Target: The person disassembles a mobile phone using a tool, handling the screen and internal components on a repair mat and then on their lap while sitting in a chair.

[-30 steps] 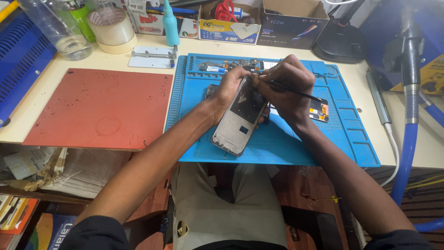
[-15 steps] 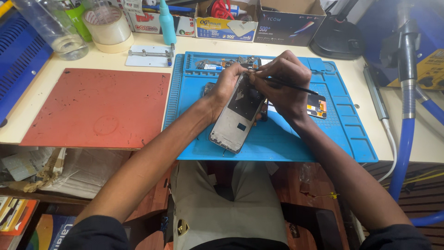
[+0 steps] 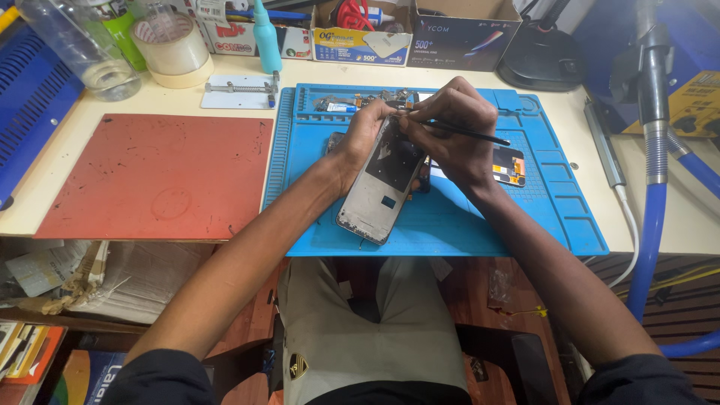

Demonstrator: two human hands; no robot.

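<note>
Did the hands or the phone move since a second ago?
Hardly. The left hand still grips the opened silver phone frame, and the right hand still holds the thin black tool at its top end. The blue rubber work mat and red mat stayed put.

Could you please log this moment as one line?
left hand: holds opened phone | right hand: holds thin black tool at phone's top | surface: blue mat

Worktop: cream-coloured worktop [image 3: 660,225], running left to right under even light.
Left: red mat [image 3: 157,176] lying flat on it.
Far edge: cardboard boxes [image 3: 457,34] in a row.
Near left: shelf [image 3: 90,281] below, stuffed with papers.
Right: blue hose [image 3: 649,240] hanging down.
</note>
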